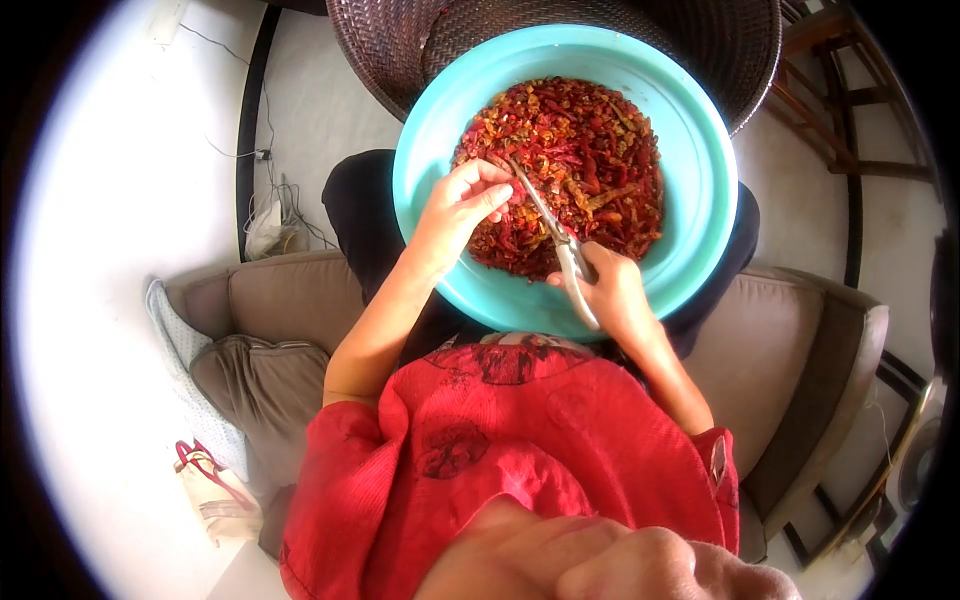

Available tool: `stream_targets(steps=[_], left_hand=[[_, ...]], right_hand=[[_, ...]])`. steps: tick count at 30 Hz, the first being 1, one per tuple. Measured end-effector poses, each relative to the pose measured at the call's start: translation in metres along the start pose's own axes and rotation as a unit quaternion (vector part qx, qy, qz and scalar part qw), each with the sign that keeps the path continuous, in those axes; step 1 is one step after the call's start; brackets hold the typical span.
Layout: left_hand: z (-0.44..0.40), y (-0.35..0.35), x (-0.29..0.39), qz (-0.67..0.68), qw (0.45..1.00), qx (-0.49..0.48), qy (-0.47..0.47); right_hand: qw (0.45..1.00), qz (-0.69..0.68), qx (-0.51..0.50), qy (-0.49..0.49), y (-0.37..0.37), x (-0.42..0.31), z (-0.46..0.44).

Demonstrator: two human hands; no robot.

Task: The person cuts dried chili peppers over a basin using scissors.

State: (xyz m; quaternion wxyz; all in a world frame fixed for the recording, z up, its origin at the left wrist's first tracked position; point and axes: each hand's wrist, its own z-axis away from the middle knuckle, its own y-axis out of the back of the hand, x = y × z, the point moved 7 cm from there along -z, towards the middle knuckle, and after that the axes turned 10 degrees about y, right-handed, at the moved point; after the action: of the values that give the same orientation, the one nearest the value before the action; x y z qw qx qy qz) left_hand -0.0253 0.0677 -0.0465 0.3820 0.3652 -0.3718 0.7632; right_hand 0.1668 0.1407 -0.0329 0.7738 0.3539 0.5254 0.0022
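Observation:
A turquoise basin (700, 200) rests on my lap, holding a heap of dried red chilies (570, 160), many cut into pieces. Over the left part of the heap, my left hand (465, 205) is closed, thumb against fingers, pinching a red chili (517, 190). My right hand (608, 285) is wrapped round the pale handles of a pair of scissors (572, 265) at the basin's near side. The scissor blades point up and left, and their tips lie beside the fingertips of my left hand. Whether the blades touch the chili is too small to tell.
Beyond the basin stands a large dark woven basket (390, 55). A brown sofa (290, 295) extends on both sides of me. Wooden furniture (850, 100) is at the upper right, cables (290, 205) lie at the left, and a cloth bag (215, 495) sits at the lower left.

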Motion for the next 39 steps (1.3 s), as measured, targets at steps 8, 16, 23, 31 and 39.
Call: stream_targets(steps=[8, 16, 23, 31, 39], left_hand=[[0.002, 0.001, 0.002, 0.031, 0.999, 0.017, 0.006], [-0.001, 0.003, -0.001, 0.02, 1.0, 0.0, 0.004], [0.001, 0.003, -0.001, 0.065, 0.997, 0.012, 0.031], [-0.001, 0.0, -0.005, 0.066, 0.997, -0.029, 0.035], [-0.002, 0.004, -0.004, 0.085, 0.996, -0.004, 0.033]], right_hand=[[1.0, 0.001, -0.004, 0.012, 0.006, -0.007, -0.001], [1.0, 0.01, 0.002, 0.016, 0.0, -0.004, -0.005], [0.998, -0.057, -0.018, -0.023, -0.002, 0.002, 0.003], [0.997, 0.04, 0.017, 0.061, 0.005, -0.014, 0.0], [0.999, -0.038, -0.003, -0.003, -0.004, -0.006, 0.0]])
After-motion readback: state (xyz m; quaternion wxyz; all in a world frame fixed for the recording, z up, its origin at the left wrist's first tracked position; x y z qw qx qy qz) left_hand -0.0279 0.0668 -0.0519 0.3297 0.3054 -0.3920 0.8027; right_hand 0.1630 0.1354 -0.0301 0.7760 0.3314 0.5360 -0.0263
